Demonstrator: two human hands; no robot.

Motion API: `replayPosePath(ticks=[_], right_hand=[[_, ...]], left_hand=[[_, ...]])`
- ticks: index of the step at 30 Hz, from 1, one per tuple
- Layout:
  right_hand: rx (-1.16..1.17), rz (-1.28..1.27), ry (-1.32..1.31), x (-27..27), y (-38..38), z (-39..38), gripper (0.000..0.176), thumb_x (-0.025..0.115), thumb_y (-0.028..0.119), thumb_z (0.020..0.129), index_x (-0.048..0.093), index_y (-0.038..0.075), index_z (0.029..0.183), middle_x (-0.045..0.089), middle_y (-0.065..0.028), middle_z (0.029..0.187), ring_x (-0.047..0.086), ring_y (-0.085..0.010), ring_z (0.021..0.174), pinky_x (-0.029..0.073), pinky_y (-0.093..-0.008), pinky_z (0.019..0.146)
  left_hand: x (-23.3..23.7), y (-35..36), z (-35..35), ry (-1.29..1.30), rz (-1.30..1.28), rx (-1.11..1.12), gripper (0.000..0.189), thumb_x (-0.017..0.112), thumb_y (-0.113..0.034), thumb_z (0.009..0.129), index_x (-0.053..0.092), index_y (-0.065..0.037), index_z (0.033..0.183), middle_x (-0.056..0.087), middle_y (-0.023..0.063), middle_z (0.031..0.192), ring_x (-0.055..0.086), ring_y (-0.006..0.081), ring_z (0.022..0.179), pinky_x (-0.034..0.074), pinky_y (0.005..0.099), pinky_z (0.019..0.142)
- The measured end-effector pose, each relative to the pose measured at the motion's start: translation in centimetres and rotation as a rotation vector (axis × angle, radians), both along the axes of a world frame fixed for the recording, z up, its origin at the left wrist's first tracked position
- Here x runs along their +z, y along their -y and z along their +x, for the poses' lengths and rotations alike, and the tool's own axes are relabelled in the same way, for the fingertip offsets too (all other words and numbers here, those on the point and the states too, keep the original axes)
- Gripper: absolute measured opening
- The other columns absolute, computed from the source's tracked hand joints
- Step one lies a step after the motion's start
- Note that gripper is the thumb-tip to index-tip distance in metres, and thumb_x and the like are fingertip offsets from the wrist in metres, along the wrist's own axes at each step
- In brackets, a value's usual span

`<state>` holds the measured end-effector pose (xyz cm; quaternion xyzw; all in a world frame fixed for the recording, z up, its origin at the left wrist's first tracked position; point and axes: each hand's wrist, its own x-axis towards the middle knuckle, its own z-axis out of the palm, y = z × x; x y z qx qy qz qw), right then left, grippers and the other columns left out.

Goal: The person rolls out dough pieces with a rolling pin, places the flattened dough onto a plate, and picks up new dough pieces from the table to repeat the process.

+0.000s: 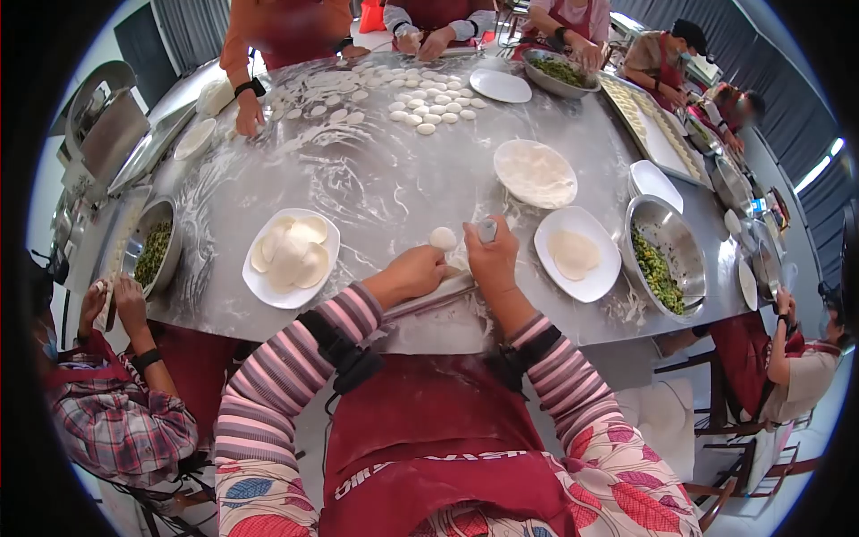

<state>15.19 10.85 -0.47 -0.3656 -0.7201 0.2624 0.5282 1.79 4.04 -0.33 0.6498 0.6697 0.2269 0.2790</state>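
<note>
At the near edge of the metal table (429,342), my left hand (418,271) is closed, its fingertips by a floury patch; what it holds, if anything, is hidden. My right hand (492,257) wraps round a rolling pin (488,231), whose grey rounded end shows above the fist. A small dough piece (442,238) lies just beyond and between my hands. To the left, a square white plate (259,288) bears a pile of round wrappers (291,249). On the right, another white plate (598,277) holds a few flat wrappers (573,255).
A bowl of flour (535,174) stands beyond my right hand. Steel bowls with green filling sit at right (687,259) and left (170,234). Many dough pieces (434,100) lie at the far side. Co-workers' hands (249,115) are around the table.
</note>
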Motion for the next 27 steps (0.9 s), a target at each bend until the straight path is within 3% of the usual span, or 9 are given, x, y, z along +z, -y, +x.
replayPosePath(ticks=[3, 7, 8, 10, 15, 17, 19, 22, 27], right_hand=[[-0.063, 0.040, 0.055, 0.3, 2.1, 2.3, 0.020, 0.067, 0.012, 0.073, 0.049, 0.002, 0.077, 0.054, -0.0159, 0.059, 0.054, -0.0326, 0.053, 0.041, -0.0372, 0.049], [0.044, -0.253, -0.041, -0.6, 5.4, 5.6, 0.021, 0.068, 0.010, 0.072, 0.050, 0.003, 0.077, 0.055, -0.0131, 0.058, 0.057, -0.0256, 0.052, 0.041, -0.0354, 0.048], [0.023, -0.154, -0.024, -0.2, 5.0, 5.1, 0.021, 0.068, 0.010, 0.072, 0.050, 0.003, 0.077, 0.055, -0.0138, 0.058, 0.057, -0.0278, 0.052, 0.041, -0.0355, 0.047], [-0.055, 0.003, 0.003, -1.1, 2.3, 2.9, 0.021, 0.068, 0.009, 0.071, 0.050, 0.002, 0.077, 0.054, -0.0168, 0.057, 0.055, -0.0347, 0.053, 0.041, -0.0361, 0.047], [-0.063, 0.095, 0.048, 0.4, 1.1, 1.1, 0.021, 0.068, 0.010, 0.071, 0.051, 0.002, 0.079, 0.055, -0.0191, 0.062, 0.055, -0.0364, 0.055, 0.042, -0.0364, 0.048], [-0.030, 0.016, 0.044, 0.4, 3.9, 4.0, 0.021, 0.067, 0.011, 0.071, 0.051, 0.002, 0.079, 0.055, -0.0194, 0.062, 0.054, -0.0370, 0.055, 0.041, -0.0368, 0.048], [-0.002, -0.074, 0.030, -0.2, 5.2, 5.5, 0.020, 0.067, 0.012, 0.072, 0.051, 0.002, 0.079, 0.055, -0.0198, 0.063, 0.054, -0.0376, 0.055, 0.041, -0.0372, 0.048], [-0.008, -0.173, -0.032, -1.0, 5.2, 5.2, 0.020, 0.066, 0.013, 0.072, 0.051, 0.002, 0.079, 0.055, -0.0190, 0.062, 0.054, -0.0373, 0.056, 0.042, -0.0390, 0.050], [-0.105, 0.214, 0.062, -1.1, -0.7, -0.7, 0.020, 0.065, 0.012, 0.072, 0.051, 0.001, 0.082, 0.057, -0.0179, 0.064, 0.056, -0.0374, 0.060, 0.042, -0.0420, 0.053]], left_hand=[[0.2, 0.4, -0.5, 0.056, -0.036, -0.023, 0.013, 0.054, -0.011, 0.071, 0.059, 0.000, 0.075, 0.059, 0.0203, 0.072, 0.058, 0.0336, 0.072, 0.044, 0.0395, 0.065], [-0.5, 1.9, -1.4, 0.273, -0.184, -0.002, 0.013, 0.054, -0.011, 0.071, 0.059, 0.000, 0.076, 0.059, 0.0211, 0.074, 0.058, 0.0349, 0.074, 0.044, 0.0409, 0.066], [-0.6, 2.1, -1.3, 0.268, -0.194, -0.005, 0.013, 0.054, -0.011, 0.071, 0.059, 0.000, 0.076, 0.059, 0.0211, 0.074, 0.058, 0.0349, 0.074, 0.044, 0.0409, 0.066], [0.1, 2.0, -0.7, 0.115, -0.028, -0.077, 0.014, 0.052, -0.010, 0.074, 0.056, 0.002, 0.079, 0.058, 0.0171, 0.074, 0.057, 0.0253, 0.069, 0.044, 0.0368, 0.064], [-0.1, 0.3, 0.0, -0.009, 0.017, -0.038, 0.015, 0.051, -0.009, 0.073, 0.056, 0.003, 0.080, 0.059, 0.0177, 0.075, 0.057, 0.0256, 0.072, 0.044, 0.0358, 0.065], [-0.7, 0.6, -0.7, -0.019, -0.022, -0.057, 0.015, 0.051, -0.009, 0.074, 0.056, 0.003, 0.081, 0.059, 0.0187, 0.076, 0.057, 0.0263, 0.072, 0.044, 0.0355, 0.065], [-1.4, 1.0, -1.6, 0.176, -0.064, 0.001, 0.016, 0.053, -0.011, 0.075, 0.057, 0.003, 0.083, 0.059, 0.0204, 0.077, 0.058, 0.0280, 0.074, 0.044, 0.0353, 0.065], [-0.8, 2.2, -1.3, 0.165, -0.064, -0.059, 0.016, 0.055, -0.012, 0.076, 0.058, 0.002, 0.083, 0.059, 0.0209, 0.077, 0.058, 0.0287, 0.073, 0.044, 0.0352, 0.065], [-1.7, 1.4, -0.7, 0.040, 0.057, 0.014, 0.022, 0.055, -0.018, 0.077, 0.059, 0.003, 0.081, 0.059, 0.0216, 0.074, 0.058, 0.0322, 0.071, 0.044, 0.0377, 0.067]])
